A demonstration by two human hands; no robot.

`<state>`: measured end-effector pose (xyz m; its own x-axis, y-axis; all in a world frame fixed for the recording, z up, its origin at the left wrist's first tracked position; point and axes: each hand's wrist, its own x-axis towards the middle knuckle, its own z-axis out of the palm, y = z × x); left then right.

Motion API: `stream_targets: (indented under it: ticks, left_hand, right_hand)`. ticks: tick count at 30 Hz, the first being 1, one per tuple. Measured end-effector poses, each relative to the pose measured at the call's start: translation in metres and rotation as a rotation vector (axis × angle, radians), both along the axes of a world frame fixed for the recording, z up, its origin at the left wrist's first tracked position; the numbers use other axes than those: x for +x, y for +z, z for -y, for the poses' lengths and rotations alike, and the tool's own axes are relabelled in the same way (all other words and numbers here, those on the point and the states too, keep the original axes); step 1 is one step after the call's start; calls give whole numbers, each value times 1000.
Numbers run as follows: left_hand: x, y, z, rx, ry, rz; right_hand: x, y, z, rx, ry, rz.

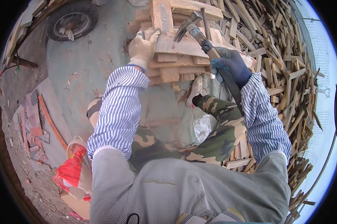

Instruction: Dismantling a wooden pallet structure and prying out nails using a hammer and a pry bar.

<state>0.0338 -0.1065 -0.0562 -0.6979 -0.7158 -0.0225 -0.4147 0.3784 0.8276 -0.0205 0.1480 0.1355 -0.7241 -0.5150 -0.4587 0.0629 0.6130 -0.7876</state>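
My right hand (232,66), in a dark blue glove, is closed round the handle of a claw hammer (212,51). The hammer's metal head is raised over a stack of rough wooden pieces (179,61), and its long dark handle runs back past my right wrist. My left hand (143,47), in a pale glove, grips the left end of a flat wooden board (176,45) on top of the stack. Its fingertips are partly hidden. Behind the hammer head, a thin rusty metal bar (205,23) stands upright. A thicker wooden block (161,15) lies beyond the board.
A large heap of wood offcuts (284,78) fills the right side. At the far left lies a wheel with a black tyre (72,20). Red and white bags (73,168) sit near my left elbow, beside broken reddish boards (34,115). Crumpled clear plastic (202,128) lies between my legs.
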Motion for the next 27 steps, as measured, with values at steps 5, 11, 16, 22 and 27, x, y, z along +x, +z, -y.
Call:
stream_targets:
  ticks: [5,11,16,22,27]
  left_hand:
    - [19,17,-2,-62,-63,-40]
    - [20,9,-11,-103,-12,-110]
    - [14,12,3,-96,-92,-110]
    - [8,52,-6,-334,-246,-560]
    - [12,30,-1,-166,-133,-188]
  right_hand:
    - [-19,45,25,201,89,181]
    - [12,23,27,344,370,59]
    - [77,-18,3,176,34,141]
    - [127,-55,-80,54,-332,346]
    - [103,3,-93,632,29,-40]
